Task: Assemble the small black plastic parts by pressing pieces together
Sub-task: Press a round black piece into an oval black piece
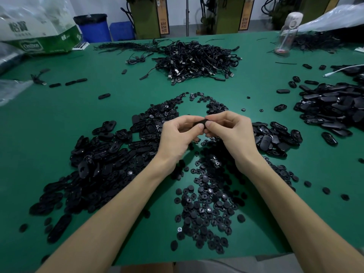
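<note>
While they meet above the green worktop point(82, 115), the left hand point(176, 134) and right hand point(230, 131) both pinch one small black part point(201, 122) between thumbs and curled fingers, holding it just over the heaps. Round discs point(206, 209) lie scattered between the forearms. Oval shells point(102, 160) are piled to the left, with more beside the right hand and a further heap at the far right. A tangle of cables point(197, 58) sits beyond, and a clear bottle point(286, 34) stands at the back right
</note>
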`<state>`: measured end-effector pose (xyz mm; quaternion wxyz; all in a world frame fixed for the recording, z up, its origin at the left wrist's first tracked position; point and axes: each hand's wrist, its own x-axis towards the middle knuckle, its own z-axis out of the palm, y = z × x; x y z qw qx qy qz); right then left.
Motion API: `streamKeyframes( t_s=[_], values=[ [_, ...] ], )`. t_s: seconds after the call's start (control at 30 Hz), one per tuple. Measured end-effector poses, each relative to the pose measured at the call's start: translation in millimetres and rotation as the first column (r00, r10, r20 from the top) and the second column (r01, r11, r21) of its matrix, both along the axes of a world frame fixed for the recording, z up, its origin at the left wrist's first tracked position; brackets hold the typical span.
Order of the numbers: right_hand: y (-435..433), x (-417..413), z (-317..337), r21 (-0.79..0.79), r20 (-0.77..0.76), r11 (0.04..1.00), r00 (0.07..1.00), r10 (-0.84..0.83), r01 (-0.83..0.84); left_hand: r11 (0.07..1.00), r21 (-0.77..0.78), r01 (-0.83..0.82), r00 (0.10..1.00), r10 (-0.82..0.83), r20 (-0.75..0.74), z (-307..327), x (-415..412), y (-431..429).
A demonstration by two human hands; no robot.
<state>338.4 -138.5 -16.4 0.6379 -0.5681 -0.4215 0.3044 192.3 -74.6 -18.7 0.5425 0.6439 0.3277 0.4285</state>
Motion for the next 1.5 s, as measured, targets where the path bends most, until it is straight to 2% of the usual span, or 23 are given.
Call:
streamKeyframes(
  t_s=[0.2,0.3,0.47,0.6,0.73,1.07,1.17,1.23,1.27,1.33,1.37,1.43,1.5],
  values=[
    [-1,-6,0,-0.002,0.178,1.000,0.984,-0.024,0.025,0.994,-0.080,-0.073,0.997,0.073,0.004,3,4,-3],
    [-1,-8,-1,0.006,0.209,1.000,0.978,-0.027,0.026,0.993,-0.086,-0.080,0.997,0.080,-0.007,5,4,-3],
    [-1,-7,0,0.018,0.216,0.999,0.976,-0.036,0.033,0.996,-0.068,-0.053,0.999,0.053,-0.002,4,1,0],
    [-2,-4,2,0.037,0.133,0.998,0.990,-0.052,0.047,0.998,-0.054,0.025,0.999,-0.023,0.026,5,-5,4],
    [-1,-5,0,0.021,0.131,0.999,0.990,-0.044,0.041,0.999,-0.047,0.006,1.000,-0.006,0.016,6,-5,4],
    [-4,-7,3,0.041,0.105,0.998,0.993,-0.049,0.045,0.996,0.088,-0.028,0.998,0.033,-0.052,7,-5,6],
    [-5,-9,3,0.049,0.289,0.991,0.948,-0.136,0.127,0.970,0.243,-0.028,0.975,0.080,-0.208,15,-9,8],
    [-4,-9,5,0.092,0.447,0.969,0.860,-0.248,0.231,0.915,0.403,-0.033,0.891,0.209,-0.404,22,-14,12],
    [-5,-7,6,0.110,0.505,0.954,0.811,-0.296,0.279,0.883,0.467,-0.040,0.812,0.301,-0.501,26,-18,15],
    [-6,-2,8,0.106,0.600,0.930,0.723,-0.343,0.353,0.834,0.549,-0.053,0.592,0.469,-0.655,33,-30,24],
    [-6,1,8,0.089,0.647,0.919,0.679,-0.347,0.385,0.829,0.558,-0.050,0.474,0.511,-0.717,37,-38,30],
    [-7,6,7,0.048,0.752,0.889,0.569,-0.332,0.455,0.870,0.493,-0.029,0.272,0.481,-0.833,44,-52,39],
    [-7,12,6,0.006,0.812,0.859,0.499,-0.302,0.512,0.924,0.381,-0.027,0.173,0.380,-0.909,49,-60,45]
  ],
)
